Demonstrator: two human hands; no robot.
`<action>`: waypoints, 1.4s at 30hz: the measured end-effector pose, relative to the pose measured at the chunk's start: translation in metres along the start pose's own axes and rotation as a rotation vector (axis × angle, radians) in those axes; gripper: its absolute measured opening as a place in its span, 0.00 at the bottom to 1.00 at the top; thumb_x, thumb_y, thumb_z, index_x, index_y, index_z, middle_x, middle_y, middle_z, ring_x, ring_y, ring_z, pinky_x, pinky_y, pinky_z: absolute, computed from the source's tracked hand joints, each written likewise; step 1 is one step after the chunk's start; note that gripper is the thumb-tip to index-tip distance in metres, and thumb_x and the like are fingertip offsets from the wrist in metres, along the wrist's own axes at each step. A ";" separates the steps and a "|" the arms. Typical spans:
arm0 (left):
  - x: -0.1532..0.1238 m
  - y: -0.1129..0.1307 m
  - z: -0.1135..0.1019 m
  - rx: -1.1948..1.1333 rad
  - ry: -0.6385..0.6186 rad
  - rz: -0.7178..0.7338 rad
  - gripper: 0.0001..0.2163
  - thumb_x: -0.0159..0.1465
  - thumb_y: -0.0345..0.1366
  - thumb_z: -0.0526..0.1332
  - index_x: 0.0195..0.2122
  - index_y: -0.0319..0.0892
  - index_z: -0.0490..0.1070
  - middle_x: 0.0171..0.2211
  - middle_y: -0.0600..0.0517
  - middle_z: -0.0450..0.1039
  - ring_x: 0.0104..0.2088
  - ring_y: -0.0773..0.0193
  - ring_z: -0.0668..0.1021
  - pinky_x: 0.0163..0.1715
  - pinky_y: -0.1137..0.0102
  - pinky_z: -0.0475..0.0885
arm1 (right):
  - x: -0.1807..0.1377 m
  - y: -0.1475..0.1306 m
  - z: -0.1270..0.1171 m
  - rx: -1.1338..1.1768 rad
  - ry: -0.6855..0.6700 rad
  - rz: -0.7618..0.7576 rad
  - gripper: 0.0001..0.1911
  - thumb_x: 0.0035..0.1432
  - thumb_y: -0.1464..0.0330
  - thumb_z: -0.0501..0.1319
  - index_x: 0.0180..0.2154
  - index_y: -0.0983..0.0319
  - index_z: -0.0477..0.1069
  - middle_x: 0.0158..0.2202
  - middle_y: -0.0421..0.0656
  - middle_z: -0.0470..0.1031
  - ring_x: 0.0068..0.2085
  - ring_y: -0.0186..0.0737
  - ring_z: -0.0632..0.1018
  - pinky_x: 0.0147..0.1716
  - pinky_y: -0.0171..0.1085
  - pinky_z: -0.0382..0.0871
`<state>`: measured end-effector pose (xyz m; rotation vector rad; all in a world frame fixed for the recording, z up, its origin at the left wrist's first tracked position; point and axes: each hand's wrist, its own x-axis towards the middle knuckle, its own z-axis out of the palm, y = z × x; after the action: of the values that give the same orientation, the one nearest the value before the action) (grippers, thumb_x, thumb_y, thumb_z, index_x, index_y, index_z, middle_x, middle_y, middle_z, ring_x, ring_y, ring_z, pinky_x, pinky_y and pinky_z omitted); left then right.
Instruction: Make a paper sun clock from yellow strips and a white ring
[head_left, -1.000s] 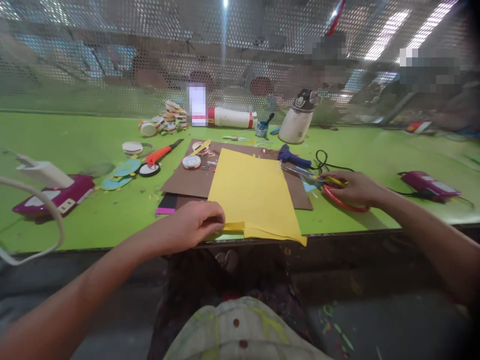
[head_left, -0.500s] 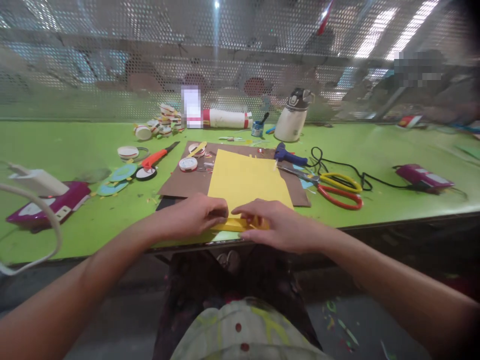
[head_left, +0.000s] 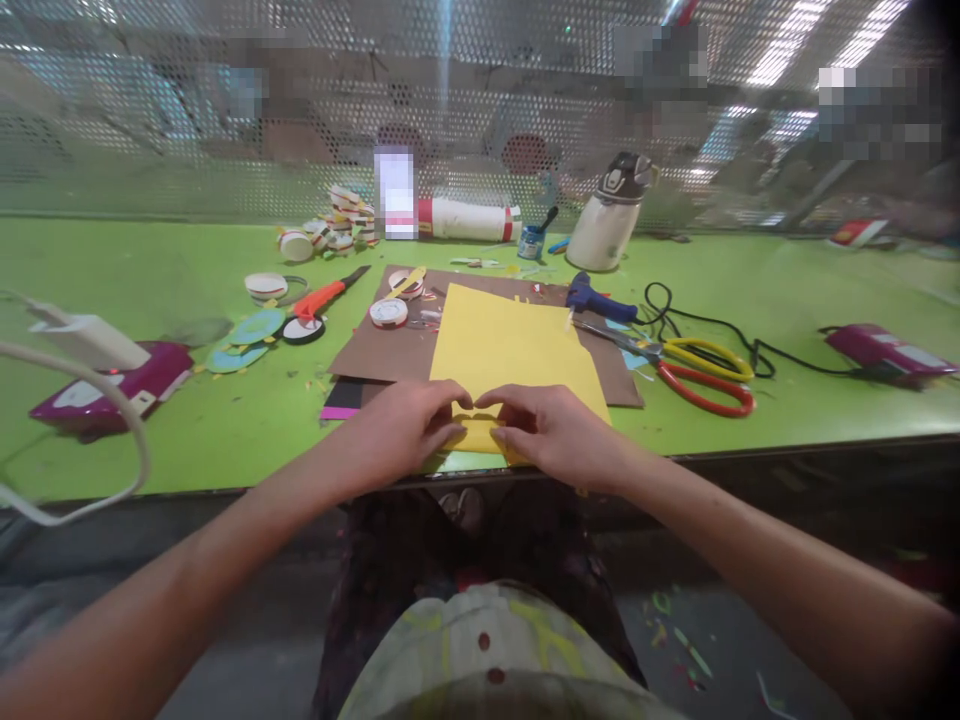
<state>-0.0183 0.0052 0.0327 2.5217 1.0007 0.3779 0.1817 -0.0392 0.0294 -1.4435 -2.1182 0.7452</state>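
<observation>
Bending over the near edge of the counter (head_left: 247, 450), the two hands work close together, the tips of their forefingers almost meeting. The left hand (head_left: 405, 425) is half closed, with thumb and fingers at one end of a yellow strip (head_left: 480, 437). The right hand (head_left: 570, 430) is curled in the same way and pinches the strip from the other side. Whether this strip is joined to the yellow sheet (head_left: 517, 345) just behind it, I cannot tell, because the fingers cover part of it. The sheet lies flat over a brown board (head_left: 382, 355). To the right of the sheet, the scissors (head_left: 655, 350) rest with yellow and red handles apart, their blades pointing towards it. Just behind the blades lies a blue glue gun (head_left: 600, 298) with black cord. Farther back, a white bottle (head_left: 604, 235) stands upright, near a small blue jar (head_left: 531, 243).
</observation>
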 end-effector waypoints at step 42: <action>-0.017 -0.001 0.001 -0.105 0.023 -0.195 0.15 0.60 0.38 0.57 0.48 0.45 0.66 0.28 0.55 0.71 0.28 0.64 0.72 0.28 0.71 0.62 | -0.013 -0.002 0.000 0.021 -0.044 0.029 0.19 0.55 0.73 0.56 0.50 0.64 0.68 0.26 0.38 0.70 0.27 0.32 0.69 0.28 0.32 0.62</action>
<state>-0.0306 -0.0065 0.0296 2.3077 1.1912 0.3905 0.1843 -0.0518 0.0300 -1.4617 -2.1201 0.8153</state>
